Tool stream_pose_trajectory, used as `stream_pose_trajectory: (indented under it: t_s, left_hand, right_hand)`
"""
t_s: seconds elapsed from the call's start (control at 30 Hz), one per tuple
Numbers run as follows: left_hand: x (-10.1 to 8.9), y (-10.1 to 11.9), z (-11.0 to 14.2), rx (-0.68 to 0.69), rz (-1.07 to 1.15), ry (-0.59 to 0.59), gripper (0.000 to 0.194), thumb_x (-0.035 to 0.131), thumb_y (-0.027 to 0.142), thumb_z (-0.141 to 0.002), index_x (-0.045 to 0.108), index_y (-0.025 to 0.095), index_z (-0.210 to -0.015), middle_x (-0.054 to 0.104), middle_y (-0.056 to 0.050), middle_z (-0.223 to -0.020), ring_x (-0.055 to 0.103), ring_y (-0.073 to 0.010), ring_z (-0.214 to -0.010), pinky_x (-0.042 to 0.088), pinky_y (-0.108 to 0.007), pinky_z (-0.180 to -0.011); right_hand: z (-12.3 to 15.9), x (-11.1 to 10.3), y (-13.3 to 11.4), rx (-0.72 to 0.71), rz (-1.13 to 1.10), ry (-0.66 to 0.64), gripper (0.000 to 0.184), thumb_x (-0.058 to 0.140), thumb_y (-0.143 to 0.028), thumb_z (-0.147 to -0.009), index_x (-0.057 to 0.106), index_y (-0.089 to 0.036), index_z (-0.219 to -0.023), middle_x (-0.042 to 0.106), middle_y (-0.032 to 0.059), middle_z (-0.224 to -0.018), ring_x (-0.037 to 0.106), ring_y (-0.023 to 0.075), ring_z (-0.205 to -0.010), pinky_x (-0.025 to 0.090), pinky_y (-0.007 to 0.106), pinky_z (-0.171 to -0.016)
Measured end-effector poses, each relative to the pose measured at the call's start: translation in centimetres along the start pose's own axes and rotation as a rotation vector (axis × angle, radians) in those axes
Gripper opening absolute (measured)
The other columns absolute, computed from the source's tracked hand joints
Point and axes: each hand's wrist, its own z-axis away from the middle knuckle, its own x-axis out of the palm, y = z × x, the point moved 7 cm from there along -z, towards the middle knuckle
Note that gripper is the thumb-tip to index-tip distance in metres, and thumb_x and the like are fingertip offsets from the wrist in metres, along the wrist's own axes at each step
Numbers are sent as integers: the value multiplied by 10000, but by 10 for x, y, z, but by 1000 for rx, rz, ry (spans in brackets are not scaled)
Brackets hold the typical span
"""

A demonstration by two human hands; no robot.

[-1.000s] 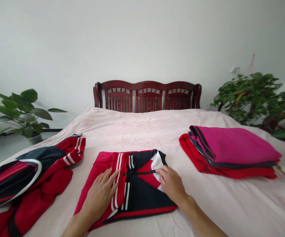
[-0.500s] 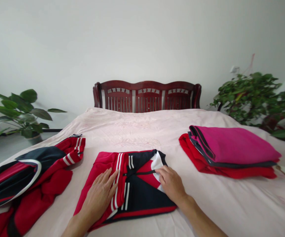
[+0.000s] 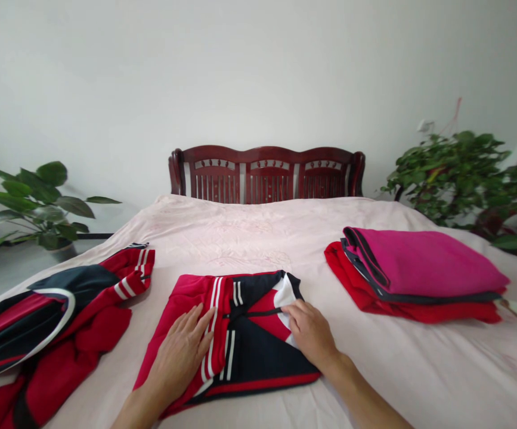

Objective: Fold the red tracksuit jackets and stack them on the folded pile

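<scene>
A folded track jacket (image 3: 262, 357), red and navy with white stripes, lies in front of me on the bed. Its red striped part is folded over at the left, and a dark zip runs toward the white collar (image 3: 286, 290) at the right. My left hand (image 3: 184, 345) rests flat on the red fold, fingers stretched out. At the collar end, my right hand (image 3: 312, 333) has its fingers curled together on the fabric by the zip; its fingertips are partly hidden.
A crumpled red and navy jacket (image 3: 83, 328) lies at the left. On the right is a stack of folded clothes (image 3: 428, 262), magenta on top. The pink bedsheet (image 3: 240, 232) reaches a dark wooden headboard (image 3: 267, 173). Potted plants (image 3: 48, 202) stand on both sides.
</scene>
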Motion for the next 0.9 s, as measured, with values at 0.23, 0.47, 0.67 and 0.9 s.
stream_pose_trajectory:
  t_s: [0.23, 0.47, 0.67, 0.9]
  left_hand:
    - [-1, 0, 0, -8, 17, 28, 474, 380, 386, -996, 468, 289, -1452, 498, -114, -1492, 459, -260, -1375, 399, -472, -1120]
    - [-1, 0, 1, 0, 12, 25, 475, 374, 374, -999, 465, 274, -1455, 496, -119, -1493, 453, -262, -1379, 399, -482, -1117]
    - [-2, 1, 0, 0, 2, 22, 476, 364, 391, -1002, 461, 286, -1456, 493, -116, -1495, 455, -251, -1378, 405, -469, -1114]
    - [0, -1, 0, -10, 19, 33, 472, 376, 400, -999, 467, 301, -1451, 498, -103, -1493, 458, -247, -1376, 396, -458, -1124]
  right_hand:
    - [-1, 0, 0, -1, 5, 4, 324, 449, -96, -885, 696, -239, -1039, 678, 26, -1007, 593, 191, -985, 437, 308, -889]
    - [-1, -3, -3, 2, 15, -1, 336, 439, -92, -880, 700, -239, -1031, 685, 34, -1000, 604, 198, -980, 452, 317, -888]
    - [-1, -4, -3, 9, 22, 2, 335, 445, -93, -877, 699, -247, -1031, 687, 36, -1001, 606, 194, -980, 456, 311, -887]
    - [0, -3, -2, -3, 17, 4, 341, 433, -93, -887, 697, -248, -1039, 682, 29, -1006, 602, 188, -985, 448, 298, -883]
